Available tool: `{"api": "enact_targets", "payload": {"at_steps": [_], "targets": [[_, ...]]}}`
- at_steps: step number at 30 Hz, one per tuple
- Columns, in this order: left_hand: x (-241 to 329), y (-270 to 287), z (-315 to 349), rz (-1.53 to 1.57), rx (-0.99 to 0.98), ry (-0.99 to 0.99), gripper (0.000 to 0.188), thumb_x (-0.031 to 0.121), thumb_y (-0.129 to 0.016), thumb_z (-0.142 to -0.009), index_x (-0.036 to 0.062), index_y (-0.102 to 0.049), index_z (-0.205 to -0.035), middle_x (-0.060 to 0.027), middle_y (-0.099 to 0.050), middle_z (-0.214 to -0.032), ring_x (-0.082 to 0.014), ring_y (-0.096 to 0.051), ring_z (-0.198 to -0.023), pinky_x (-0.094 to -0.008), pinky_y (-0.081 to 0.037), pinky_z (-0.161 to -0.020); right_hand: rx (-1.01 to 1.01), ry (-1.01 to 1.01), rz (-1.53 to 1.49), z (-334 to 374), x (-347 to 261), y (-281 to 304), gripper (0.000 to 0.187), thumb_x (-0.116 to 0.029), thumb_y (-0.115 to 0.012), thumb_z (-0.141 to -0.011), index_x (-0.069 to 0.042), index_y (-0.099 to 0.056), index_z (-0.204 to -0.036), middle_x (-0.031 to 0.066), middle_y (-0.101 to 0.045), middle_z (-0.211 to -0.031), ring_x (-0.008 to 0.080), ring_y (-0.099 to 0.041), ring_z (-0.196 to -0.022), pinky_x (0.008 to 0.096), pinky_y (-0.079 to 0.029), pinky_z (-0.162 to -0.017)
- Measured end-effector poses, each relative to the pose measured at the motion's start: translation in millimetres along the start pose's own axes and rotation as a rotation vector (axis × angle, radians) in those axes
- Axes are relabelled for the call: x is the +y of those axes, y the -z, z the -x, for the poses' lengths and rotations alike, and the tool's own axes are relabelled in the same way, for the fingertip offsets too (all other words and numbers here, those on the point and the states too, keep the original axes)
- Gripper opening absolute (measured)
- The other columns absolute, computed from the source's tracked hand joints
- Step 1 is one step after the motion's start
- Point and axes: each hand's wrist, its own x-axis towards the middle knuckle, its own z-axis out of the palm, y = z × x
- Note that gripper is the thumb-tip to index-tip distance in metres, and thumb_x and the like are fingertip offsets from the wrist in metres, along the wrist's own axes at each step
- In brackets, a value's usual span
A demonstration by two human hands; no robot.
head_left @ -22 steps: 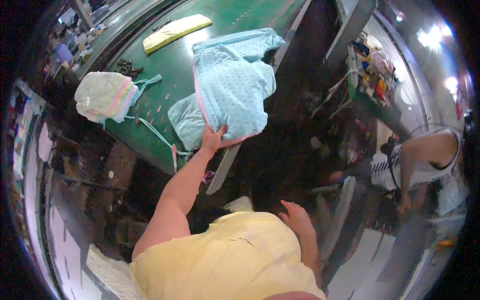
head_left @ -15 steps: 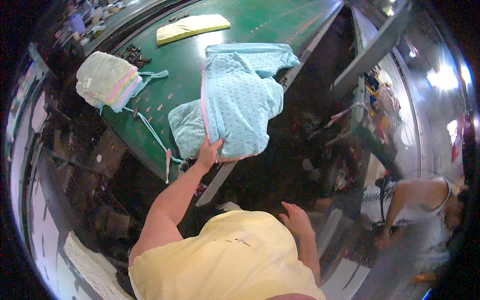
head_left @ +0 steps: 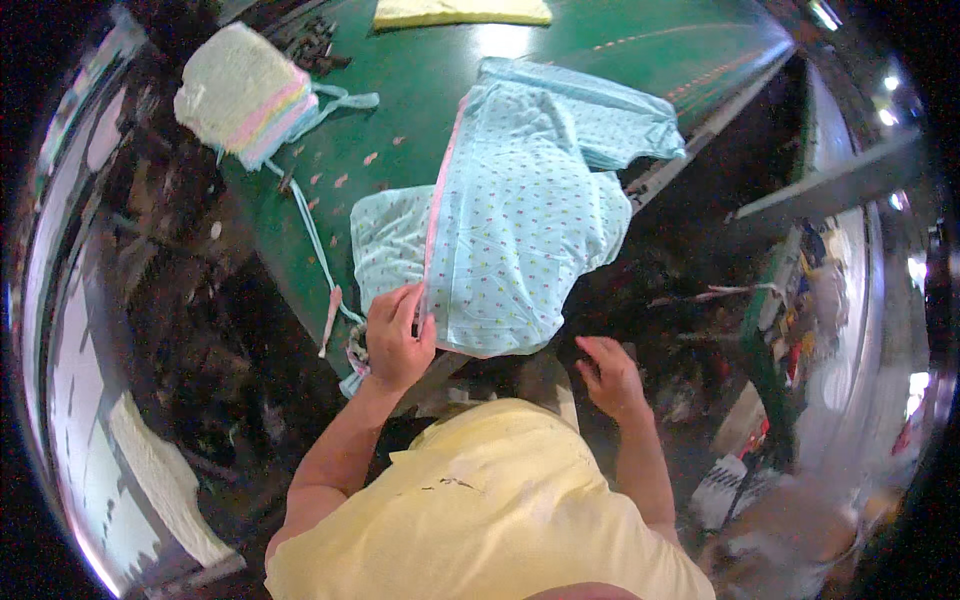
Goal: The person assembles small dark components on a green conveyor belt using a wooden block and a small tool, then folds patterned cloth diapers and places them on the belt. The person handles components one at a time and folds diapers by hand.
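A light blue garment with a small dotted print and a pink-trimmed edge lies on the green table. One long sleeve stretches to the far right, and part of the cloth sticks out at the left. My left hand is at the near left of the garment, thumb and fingers pinched at the lower end of the pink trim. Off the table's near edge, my right hand hovers to the right of the garment's lower hem, fingers apart, holding and touching nothing.
At the far left sits a stack of folded cloths in cream, pink, yellow and blue, with blue ties trailing to the table's near edge. A yellow padded block lies at the back. Dark scraps are beside the stack. A blurred person is at lower right.
The view has shifted, and the garment lies flatter with its sleeve stretched farther right. My left hand has shifted its hold along the trimmed edge. My right hand has come up closer to the garment.
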Motion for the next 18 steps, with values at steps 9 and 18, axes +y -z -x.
{"api": "enact_targets", "payload": {"at_steps": [9, 18], "targets": [[71.7, -40.3, -49.9, -0.405, -0.210, 0.440, 0.044, 0.034, -0.093, -0.083, 0.0061, -0.079, -0.114, -0.0146, -0.076, -0.109, -0.0388, -0.070, -0.100, -0.0538, -0.050, -0.094, -0.092, 0.161, -0.361, -180.5, 109.6, 60.6, 0.037, 0.006, -0.076, -0.098, -0.007, -0.078, -0.133, 0.0141, -0.081, -0.111, 0.0262, -0.080, -0.097, 0.0352, -0.063, -0.088], [108.3, -58.9, -45.3, -0.510, -0.282, 0.943, 0.046, 0.045, -0.091, -0.086, 0.0066, -0.079, -0.109, -0.0151, -0.079, -0.107, -0.0378, -0.072, -0.108, -0.0519, -0.051, -0.095, -0.351, 0.465, -0.427, -293.7, 137.6, 116.4, 0.027, 0.002, -0.075, -0.102, -0.005, -0.080, -0.127, 0.0157, -0.080, -0.106, 0.0291, -0.080, -0.093, 0.0375, -0.064, -0.085]]}}
